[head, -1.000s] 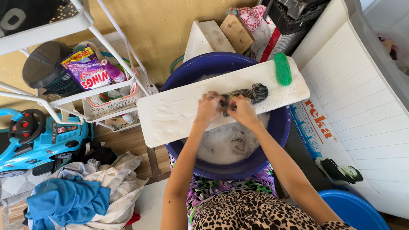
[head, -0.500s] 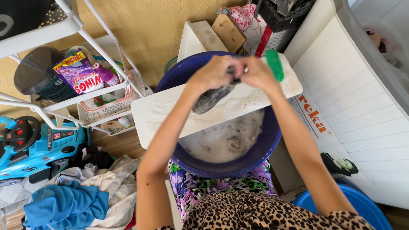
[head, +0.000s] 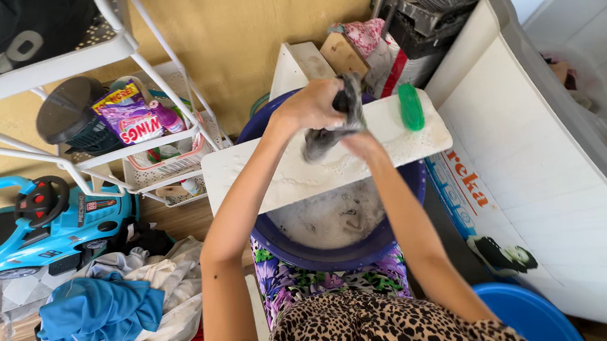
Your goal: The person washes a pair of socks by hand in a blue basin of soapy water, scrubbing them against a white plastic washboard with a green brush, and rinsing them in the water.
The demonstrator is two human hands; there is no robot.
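Observation:
A small dark grey wet cloth [head: 326, 138] hangs lifted above a white washing board [head: 282, 172]. My left hand [head: 313, 106] grips its upper end and my right hand [head: 361, 143] holds it lower down. The board lies across a dark blue basin [head: 339, 256] filled with soapy water. A green scrub brush [head: 410, 106] rests on the board's right end.
A white washing machine [head: 556, 172] stands at the right, with a blue tub [head: 528, 319] near its front corner. A heap of clothes [head: 113, 315] lies at the left beside a blue toy car [head: 41, 227]. A white wire rack [head: 136, 147] holds detergent packets.
Both hands have raised the cloth off the board, where they were pressing it a second ago. The view has shifted slightly.

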